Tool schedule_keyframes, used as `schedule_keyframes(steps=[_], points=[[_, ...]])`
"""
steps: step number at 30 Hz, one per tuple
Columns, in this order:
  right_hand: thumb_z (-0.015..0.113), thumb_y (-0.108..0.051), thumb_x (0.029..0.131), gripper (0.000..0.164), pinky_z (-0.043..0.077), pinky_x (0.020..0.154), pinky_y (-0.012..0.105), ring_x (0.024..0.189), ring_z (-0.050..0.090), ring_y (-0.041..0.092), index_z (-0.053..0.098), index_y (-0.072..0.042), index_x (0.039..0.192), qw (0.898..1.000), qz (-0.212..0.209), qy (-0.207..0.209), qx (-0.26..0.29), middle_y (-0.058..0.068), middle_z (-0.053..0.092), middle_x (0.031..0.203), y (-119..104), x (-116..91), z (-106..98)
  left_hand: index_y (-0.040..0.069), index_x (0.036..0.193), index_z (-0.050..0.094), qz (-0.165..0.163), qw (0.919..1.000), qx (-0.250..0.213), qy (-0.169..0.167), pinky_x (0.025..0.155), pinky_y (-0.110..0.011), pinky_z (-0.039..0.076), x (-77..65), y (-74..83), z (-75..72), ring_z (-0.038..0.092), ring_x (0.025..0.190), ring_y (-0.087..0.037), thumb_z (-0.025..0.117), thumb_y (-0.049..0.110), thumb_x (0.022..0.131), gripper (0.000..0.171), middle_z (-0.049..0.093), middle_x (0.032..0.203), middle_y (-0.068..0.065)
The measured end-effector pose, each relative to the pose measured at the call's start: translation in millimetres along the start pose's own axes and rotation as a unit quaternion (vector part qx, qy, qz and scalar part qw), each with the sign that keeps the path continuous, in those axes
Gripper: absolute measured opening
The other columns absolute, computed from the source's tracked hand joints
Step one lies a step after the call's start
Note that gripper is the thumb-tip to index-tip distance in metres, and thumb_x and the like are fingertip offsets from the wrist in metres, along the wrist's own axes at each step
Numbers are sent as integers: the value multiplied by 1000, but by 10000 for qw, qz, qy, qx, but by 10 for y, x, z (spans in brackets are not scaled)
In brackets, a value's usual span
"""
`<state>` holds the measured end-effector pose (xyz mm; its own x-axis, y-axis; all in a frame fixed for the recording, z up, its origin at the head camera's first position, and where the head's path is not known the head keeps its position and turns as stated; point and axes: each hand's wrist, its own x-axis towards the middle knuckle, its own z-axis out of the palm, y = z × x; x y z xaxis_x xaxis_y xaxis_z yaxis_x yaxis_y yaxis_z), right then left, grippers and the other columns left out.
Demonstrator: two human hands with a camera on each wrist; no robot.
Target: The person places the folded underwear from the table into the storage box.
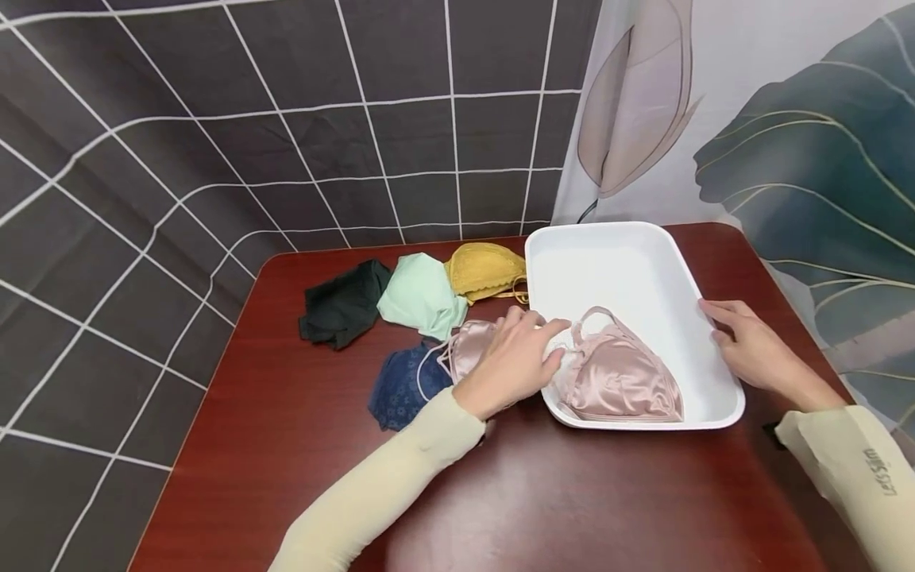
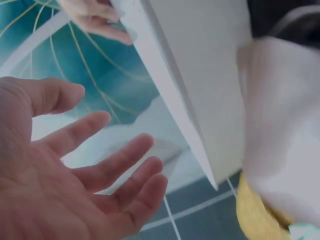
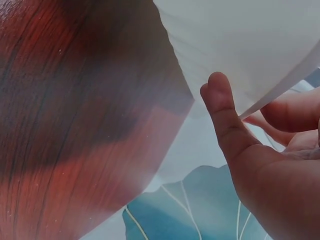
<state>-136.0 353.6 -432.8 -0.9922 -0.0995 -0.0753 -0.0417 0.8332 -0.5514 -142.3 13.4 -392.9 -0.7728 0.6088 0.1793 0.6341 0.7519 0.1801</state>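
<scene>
My left hand (image 1: 518, 349) hovers across the left rim of a white plastic tray (image 1: 608, 262), its fingers loosely bent around nothing in the left wrist view. Just right of its fingertips, a pink satin bra (image 1: 625, 377) lies in the tray's near part, its strap looped upward. Another pink satin piece (image 1: 473, 343) with thin straps shows left of the hand, partly hidden behind it. My right hand (image 1: 750, 349) pinches the tray's right rim. In the right wrist view its thumb (image 3: 220, 100) presses one side of the wall, fingers on the other.
Left of the tray lie a yellow bra (image 1: 482, 270), a mint-green garment (image 1: 422, 294), a black garment (image 1: 343, 306) and a navy patterned garment (image 1: 400, 389). All are on a red-brown table (image 1: 286, 445). A dark grid-patterned curtain (image 1: 286, 143) hangs behind.
</scene>
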Motion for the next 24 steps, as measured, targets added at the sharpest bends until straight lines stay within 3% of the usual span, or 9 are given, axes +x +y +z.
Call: schedule_keyframes(steps=[4,8,16,24], points=[[44,3,92,52,33,87,68,115,34,54,29,11,141,10000,26,35,-60,35,29,133,28,-25,-11,21,126,61,-11,9997,-143,213,76,-31,39,-172,-182,-77,47,91,-20,57,28,91,36,59,97,0],[45,0,92,51,32,86,68,116,33,54,33,9,140,9999,16,79,-115,33,31,134,61,-39,-25,17,122,63,119,9974,-591,402,78,-33,40,-341,-408,-83,47,88,-19,58,22,88,34,58,93,0],[50,-3,93,51,32,86,68,115,34,55,35,6,140,9998,155,76,-135,33,33,134,87,-20,-31,10,121,63,496,9849,-1599,434,92,-34,39,-627,-793,-114,48,109,-20,62,16,89,32,58,116,-4],[52,-5,93,51,33,86,68,114,35,55,36,5,140,9997,172,133,-103,33,33,135,102,5,-27,10,120,63,543,9819,-1739,519,92,-33,39,-913,-1096,-185,47,108,-15,63,15,90,31,58,110,-1]])
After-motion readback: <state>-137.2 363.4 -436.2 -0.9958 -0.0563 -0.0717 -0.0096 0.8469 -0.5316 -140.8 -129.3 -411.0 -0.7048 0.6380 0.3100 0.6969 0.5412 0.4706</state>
